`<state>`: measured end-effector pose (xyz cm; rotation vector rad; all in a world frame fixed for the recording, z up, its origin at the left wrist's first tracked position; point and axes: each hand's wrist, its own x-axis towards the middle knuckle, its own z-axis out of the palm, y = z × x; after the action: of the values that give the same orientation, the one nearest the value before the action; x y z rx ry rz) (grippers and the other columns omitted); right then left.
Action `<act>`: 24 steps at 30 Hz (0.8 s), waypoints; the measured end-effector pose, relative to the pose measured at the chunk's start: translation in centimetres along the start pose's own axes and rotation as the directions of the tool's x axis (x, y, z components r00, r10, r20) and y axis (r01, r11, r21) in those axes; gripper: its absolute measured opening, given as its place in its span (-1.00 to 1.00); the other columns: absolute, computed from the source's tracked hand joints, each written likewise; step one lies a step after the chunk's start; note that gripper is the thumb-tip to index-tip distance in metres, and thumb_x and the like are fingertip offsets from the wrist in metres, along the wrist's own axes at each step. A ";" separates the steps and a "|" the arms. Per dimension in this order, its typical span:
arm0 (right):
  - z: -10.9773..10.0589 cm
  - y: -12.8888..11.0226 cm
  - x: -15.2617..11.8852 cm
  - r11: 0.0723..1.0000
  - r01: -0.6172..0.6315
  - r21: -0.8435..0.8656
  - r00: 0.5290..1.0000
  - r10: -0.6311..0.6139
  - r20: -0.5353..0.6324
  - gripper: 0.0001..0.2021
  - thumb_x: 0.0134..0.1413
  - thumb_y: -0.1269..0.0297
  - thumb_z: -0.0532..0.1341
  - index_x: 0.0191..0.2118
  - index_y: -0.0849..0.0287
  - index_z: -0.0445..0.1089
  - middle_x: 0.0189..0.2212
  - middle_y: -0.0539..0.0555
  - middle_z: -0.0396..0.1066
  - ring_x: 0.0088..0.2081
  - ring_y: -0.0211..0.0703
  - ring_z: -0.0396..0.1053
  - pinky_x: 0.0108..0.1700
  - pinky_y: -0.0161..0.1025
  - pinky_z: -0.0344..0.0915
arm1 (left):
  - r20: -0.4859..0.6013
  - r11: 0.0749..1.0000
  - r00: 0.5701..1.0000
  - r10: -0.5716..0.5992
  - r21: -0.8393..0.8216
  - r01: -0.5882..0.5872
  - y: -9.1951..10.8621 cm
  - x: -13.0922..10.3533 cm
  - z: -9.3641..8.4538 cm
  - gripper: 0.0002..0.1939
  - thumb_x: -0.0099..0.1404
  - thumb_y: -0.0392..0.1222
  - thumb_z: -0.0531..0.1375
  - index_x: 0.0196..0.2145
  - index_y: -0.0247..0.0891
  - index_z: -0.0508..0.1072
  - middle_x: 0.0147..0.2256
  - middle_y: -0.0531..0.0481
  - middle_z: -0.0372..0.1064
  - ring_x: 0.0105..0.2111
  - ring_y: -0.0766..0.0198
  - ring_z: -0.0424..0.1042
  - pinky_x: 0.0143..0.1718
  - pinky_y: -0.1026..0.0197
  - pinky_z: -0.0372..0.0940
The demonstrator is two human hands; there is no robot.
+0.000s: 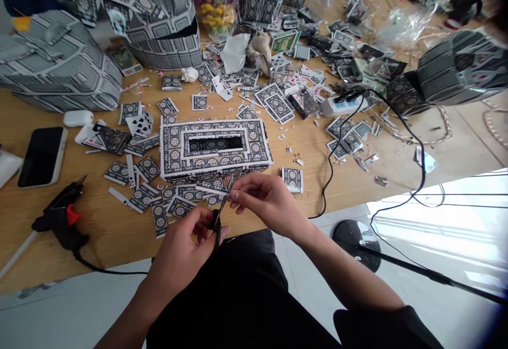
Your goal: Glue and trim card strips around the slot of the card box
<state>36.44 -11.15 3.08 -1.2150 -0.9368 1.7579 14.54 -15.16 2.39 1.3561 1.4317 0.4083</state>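
My left hand [184,245] is closed round the black handles of a pair of scissors [216,221], whose blades point up and to the right. Between the fingertips of my right hand [272,200] is a narrow card strip [212,188], beside the blades. The strip reaches left over loose cut card pieces [180,206]. Just beyond both hands lies a rectangular box [174,150] covered in patterned cards, with a long slot in its top.
A black glue gun [65,216] and a phone [43,157] lie at the left. Woven card baskets [71,63] stand behind. Scattered cards [278,103] and a power strip [343,106] with a black cable are beyond the box and to the right.
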 end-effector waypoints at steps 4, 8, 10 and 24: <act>0.0 -0.1 0.0 1.000 0.002 -0.008 1.000 -0.002 0.012 -0.66 0.01 0.08 0.61 -0.27 0.18 0.57 -0.40 0.05 0.61 -0.36 -0.18 0.58 -0.28 -0.23 0.58 | 0.004 1.000 1.000 0.012 -0.007 -0.012 -0.3 0.0 0.1 -0.76 0.31 -0.01 0.40 -0.19 -0.18 0.54 -0.31 0.02 0.58 -0.35 0.22 0.50 -0.28 0.22 0.38; 0.0 -0.3 0.0 1.000 -0.007 -0.010 1.000 0.007 0.011 -0.67 0.00 0.10 0.62 -0.28 0.19 0.58 -0.40 0.06 0.61 -0.36 -0.19 0.58 -0.27 -0.24 0.57 | 0.018 1.000 1.000 0.005 -0.025 -0.004 -0.3 -0.1 0.1 -0.77 0.33 -0.02 0.39 -0.18 -0.18 0.53 -0.30 0.02 0.57 -0.33 0.21 0.52 -0.26 0.23 0.38; 0.0 -0.4 0.0 1.000 -0.009 -0.017 1.000 0.009 0.010 -0.67 0.01 0.09 0.61 -0.28 0.19 0.58 -0.40 0.06 0.61 -0.36 -0.19 0.58 -0.27 -0.24 0.57 | 0.028 1.000 1.000 0.003 -0.029 -0.002 -0.2 -0.1 0.2 -0.78 0.34 -0.03 0.38 -0.16 -0.19 0.53 -0.29 0.01 0.58 -0.31 0.20 0.54 -0.24 0.23 0.39; -0.1 -0.2 0.6 0.999 0.007 -0.046 0.999 -0.005 0.040 -0.69 0.04 0.08 0.59 -0.29 0.20 0.61 -0.39 0.07 0.61 -0.36 -0.17 0.58 -0.25 -0.20 0.56 | 0.048 1.000 0.999 -0.003 -0.031 0.005 -0.1 0.0 0.2 -0.74 0.43 0.06 0.31 -0.15 -0.18 0.55 -0.27 -0.01 0.59 -0.27 0.18 0.57 -0.25 0.24 0.42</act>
<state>36.47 -10.51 3.03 -1.2085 -1.0080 1.7710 14.68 -15.30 2.18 1.3296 1.3834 0.3912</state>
